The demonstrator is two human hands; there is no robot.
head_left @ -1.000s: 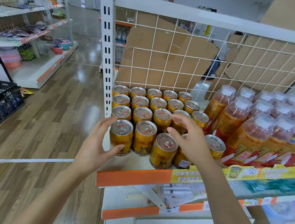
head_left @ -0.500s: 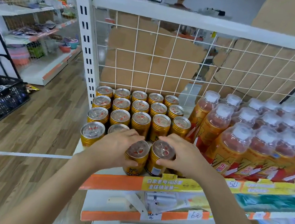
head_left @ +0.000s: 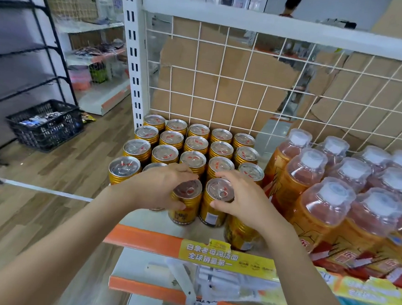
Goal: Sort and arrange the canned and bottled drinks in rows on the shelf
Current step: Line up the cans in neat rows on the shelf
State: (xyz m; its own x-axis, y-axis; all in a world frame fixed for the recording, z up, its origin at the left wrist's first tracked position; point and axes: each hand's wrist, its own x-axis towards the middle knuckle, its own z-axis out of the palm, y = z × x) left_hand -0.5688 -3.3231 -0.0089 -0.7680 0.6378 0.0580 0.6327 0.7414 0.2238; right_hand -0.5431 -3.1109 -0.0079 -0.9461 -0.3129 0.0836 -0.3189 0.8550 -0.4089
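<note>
Gold cans (head_left: 193, 144) stand in tight rows from the shelf's (head_left: 145, 240) back left corner toward its front edge, with orange bottles (head_left: 320, 210) just beside them toward the right edge. Your left hand (head_left: 156, 187) grips the front can (head_left: 186, 209) by its top; your right hand (head_left: 246, 204) curls round the neighbouring can (head_left: 214, 211), the two side by side. A third can (head_left: 239, 234) stands under your right wrist
</note>
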